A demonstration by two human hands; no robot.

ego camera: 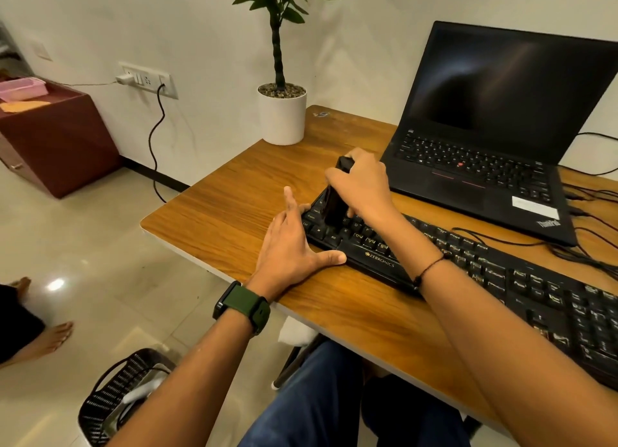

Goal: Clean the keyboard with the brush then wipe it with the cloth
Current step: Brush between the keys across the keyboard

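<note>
Right hand [363, 182] gripping black brush [335, 206] upright on Zebronics keyboard [501, 276] left end, left hand [294, 246] spread flat, steadying keyboard corner on wooden desk [234, 206]

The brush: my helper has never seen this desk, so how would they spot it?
Start at the wooden desk, then its long black keyboard. At its left end the right hand grips the brush, the only upright black object standing on the keys.

Warm, even indoor light, fairly soft picture

I see a bright glare spot on the floor [55, 284], faint sheen on the laptop [508, 78] screen, wide-angle bending at the edges, slight blur at my hands.
</note>
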